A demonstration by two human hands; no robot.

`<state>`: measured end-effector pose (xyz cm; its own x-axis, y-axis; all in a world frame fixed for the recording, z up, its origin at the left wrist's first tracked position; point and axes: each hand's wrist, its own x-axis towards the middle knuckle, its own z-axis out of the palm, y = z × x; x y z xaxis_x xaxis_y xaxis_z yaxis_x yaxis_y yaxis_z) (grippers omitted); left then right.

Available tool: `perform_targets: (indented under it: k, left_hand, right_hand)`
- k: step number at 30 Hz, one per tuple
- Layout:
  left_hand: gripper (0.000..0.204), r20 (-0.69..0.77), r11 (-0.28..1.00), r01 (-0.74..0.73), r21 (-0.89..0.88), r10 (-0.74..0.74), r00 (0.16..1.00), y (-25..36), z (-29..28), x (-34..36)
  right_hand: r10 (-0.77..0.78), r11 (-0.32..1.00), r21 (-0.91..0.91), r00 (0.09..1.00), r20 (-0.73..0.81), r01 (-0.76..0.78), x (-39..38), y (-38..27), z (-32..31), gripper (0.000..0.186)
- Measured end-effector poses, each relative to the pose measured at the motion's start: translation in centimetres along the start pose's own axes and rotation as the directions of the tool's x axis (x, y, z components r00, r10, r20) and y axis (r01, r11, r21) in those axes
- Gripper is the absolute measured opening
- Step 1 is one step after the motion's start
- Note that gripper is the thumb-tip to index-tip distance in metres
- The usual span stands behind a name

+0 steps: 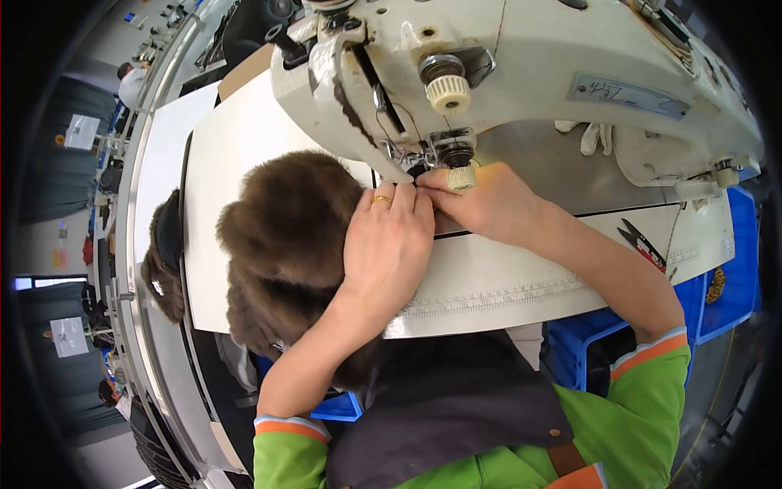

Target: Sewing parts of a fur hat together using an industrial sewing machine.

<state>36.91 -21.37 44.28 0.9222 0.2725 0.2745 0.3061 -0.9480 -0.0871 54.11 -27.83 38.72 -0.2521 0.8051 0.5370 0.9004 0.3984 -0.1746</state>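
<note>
A brown fur piece [285, 220] lies bunched on the white sewing machine table, left of the needle area. My left hand [389, 240] rests against its right side, back up, with fingers stretched flat toward the presser foot [417, 159]; a ring is on one finger. From the right, my right hand [493, 204] reaches in under the machine head, thumb and fingers pinched together beside the needle. A bit of dark material shows at those fingertips, but what it is stays mostly hidden. Above both hands stands the white sewing machine [521, 57].
Black scissors with red handles [643, 244] lie at the table's right, by a printed ruler scale [505, 293]. White gloves [590, 137] sit behind the machine arm. Blue bins [725, 301] stand at the right. Another dark fur piece [163, 281] hangs beyond the table's left edge.
</note>
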Motion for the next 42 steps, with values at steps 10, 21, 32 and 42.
perform_targets:
  k: [10,21,32,42]
  left_hand:
    - [0.016,0.114,0.973,-0.231,-0.002,0.229,0.967,-2.5,-7.2,0.2]
    - [0.017,-0.021,0.989,-0.144,-0.032,0.144,0.989,-3.5,-0.3,0.2]
    - [0.028,0.004,0.99,-0.089,-0.105,0.09,0.996,-3.5,-0.6,0.0]
    - [0.029,-0.024,0.976,-0.101,-0.193,0.098,0.995,-3.7,-0.4,-0.1]
  right_hand:
    - [-0.03,0.999,-0.026,0.998,0.054,0.031,-1.6,-1.4,-1.4,0.031]
    - [0.068,0.992,-0.115,0.994,0.086,-0.058,-1.7,-3.1,-1.4,0.033]
    - [0.031,0.992,-0.124,0.997,0.076,-0.021,-1.9,-3.3,-1.6,0.027]
    - [0.046,0.999,-0.023,0.997,-0.061,-0.047,-2.2,-2.7,-1.4,0.028]
